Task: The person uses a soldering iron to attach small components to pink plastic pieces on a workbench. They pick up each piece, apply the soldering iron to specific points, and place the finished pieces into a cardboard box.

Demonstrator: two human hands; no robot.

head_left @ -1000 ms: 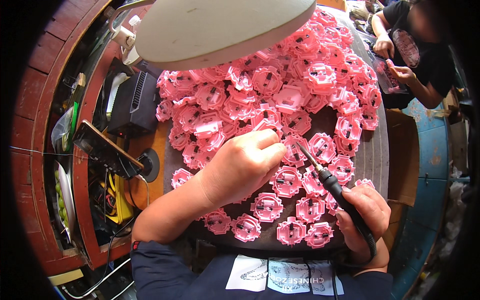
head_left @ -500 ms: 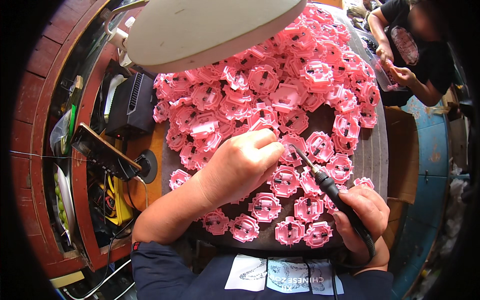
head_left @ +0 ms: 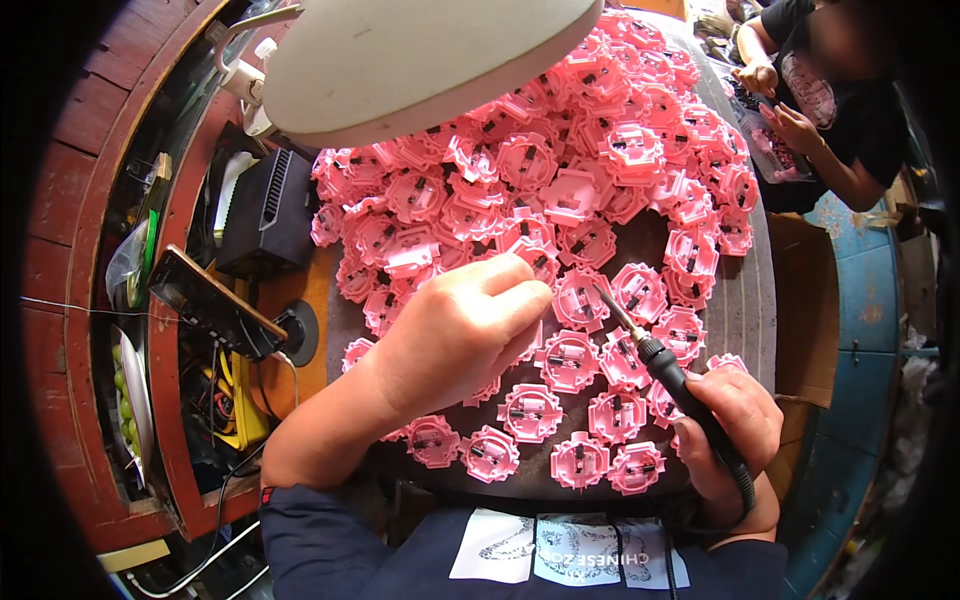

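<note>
Pink plastic housings (head_left: 533,411) with small dark parts cover a grey mat in a heap and in looser groups. My left hand (head_left: 470,330) is closed in a pinch over them at the centre; whatever it holds is hidden. My right hand (head_left: 725,440) grips a black soldering iron (head_left: 665,368) at the lower right. The iron's metal tip lies over or beside a pink housing (head_left: 578,298) just right of my left fingers; whether it touches cannot be seen.
A white lamp head (head_left: 420,65) overhangs the heap. At left are a black box (head_left: 255,215), a phone on a stand (head_left: 215,300) and cables. A co-worker (head_left: 850,150) handles small pieces over a plastic tub at the upper right. A cardboard box (head_left: 805,320) is at right.
My left hand has shifted slightly left, away from the iron's tip. My right hand and the iron have barely moved. The co-worker's hands have moved.
</note>
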